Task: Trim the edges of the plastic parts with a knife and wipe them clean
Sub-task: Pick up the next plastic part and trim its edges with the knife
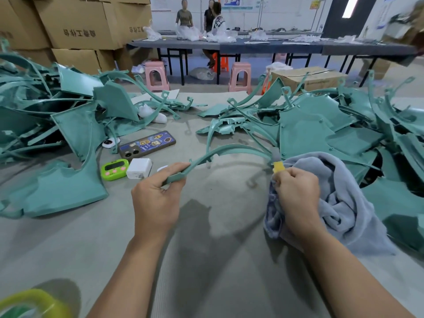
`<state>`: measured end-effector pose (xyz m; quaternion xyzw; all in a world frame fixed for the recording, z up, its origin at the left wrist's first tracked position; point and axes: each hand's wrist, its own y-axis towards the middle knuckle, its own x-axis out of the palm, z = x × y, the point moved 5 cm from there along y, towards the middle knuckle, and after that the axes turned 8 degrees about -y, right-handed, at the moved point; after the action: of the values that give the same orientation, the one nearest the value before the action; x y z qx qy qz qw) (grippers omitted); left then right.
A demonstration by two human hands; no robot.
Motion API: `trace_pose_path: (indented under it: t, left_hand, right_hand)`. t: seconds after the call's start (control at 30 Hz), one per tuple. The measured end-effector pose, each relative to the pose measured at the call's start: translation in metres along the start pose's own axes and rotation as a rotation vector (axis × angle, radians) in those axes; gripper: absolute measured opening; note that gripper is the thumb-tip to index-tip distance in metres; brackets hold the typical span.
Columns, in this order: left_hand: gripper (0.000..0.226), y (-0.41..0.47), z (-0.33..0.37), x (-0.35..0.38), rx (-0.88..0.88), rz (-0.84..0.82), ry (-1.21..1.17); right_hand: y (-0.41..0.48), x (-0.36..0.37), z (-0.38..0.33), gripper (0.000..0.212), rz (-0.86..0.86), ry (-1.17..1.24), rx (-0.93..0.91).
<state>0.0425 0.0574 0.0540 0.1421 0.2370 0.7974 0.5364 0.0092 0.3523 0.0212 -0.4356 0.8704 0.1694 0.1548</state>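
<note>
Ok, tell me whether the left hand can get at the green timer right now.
Probably yes: the timer lies uncovered near the left hand, beside a white charger. But that hand grips a teal strip, which it would need to put down first.

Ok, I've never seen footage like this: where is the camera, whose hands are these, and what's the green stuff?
There is no machine here. One camera worn on a person's head looks down at their hands. The left hand holds a curved teal strip; the right hand pinches a yellow-handled knife and holds a grey cloth. Piles of teal plastic parts lie on the grey table, with a phone, a green timer and a white charger.
</note>
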Motion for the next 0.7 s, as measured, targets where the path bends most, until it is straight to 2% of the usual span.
trace_pose_path:
  t: [0.03, 0.1, 0.2, 0.27, 0.33, 0.4, 0.47, 0.5, 0.6, 0.7]
  left_hand:
    - [0.061, 0.001, -0.001, 0.0, -0.011, 0.005, -0.001]
    - [0.052, 0.001, 0.0, 0.0, -0.003, -0.013, 0.018]
    - [0.039, 0.0, -0.001, 0.0, -0.002, -0.024, 0.026]
    - [0.042, 0.002, -0.005, -0.004, -0.042, 0.008, -0.029]
    - [0.046, 0.006, -0.012, -0.009, -0.057, 0.047, -0.041]
    - [0.037, 0.009, -0.017, -0.013, -0.071, 0.089, -0.031]
    - [0.014, 0.011, -0.022, -0.018, -0.094, 0.126, 0.014]
    - [0.012, 0.011, -0.024, -0.018, -0.113, 0.137, 0.042]
    - [0.01, 0.013, -0.028, -0.019, -0.239, 0.176, 0.026]
    - [0.018, 0.01, -0.034, -0.011, -0.562, 0.186, -0.229]
  right_hand:
    - [-0.002, -0.001, -0.002, 0.03, -0.003, 0.071, -0.029]
    - [-0.017, 0.004, -0.016, 0.029, -0.104, 0.159, -0.208]
    - [-0.035, 0.014, -0.035, 0.023, -0.244, 0.086, -0.382]
    - [-0.024, 0.011, -0.032, 0.028, -0.154, -0.024, -0.336]
    - [-0.005, 0.001, -0.017, 0.032, -0.026, -0.11, -0.136]
    - [0.008, -0.005, -0.002, 0.032, 0.012, -0.058, 0.029]
    - [0.008, -0.003, -0.001, 0.028, -0.011, 0.033, 0.034]
    - [0.005, -0.001, -0.004, 0.028, -0.023, 0.059, -0.008]
    - [-0.009, 0.005, -0.016, 0.032, -0.066, 0.127, -0.156]
    - [-0.02, 0.011, -0.028, 0.033, -0.155, 0.149, -0.302]
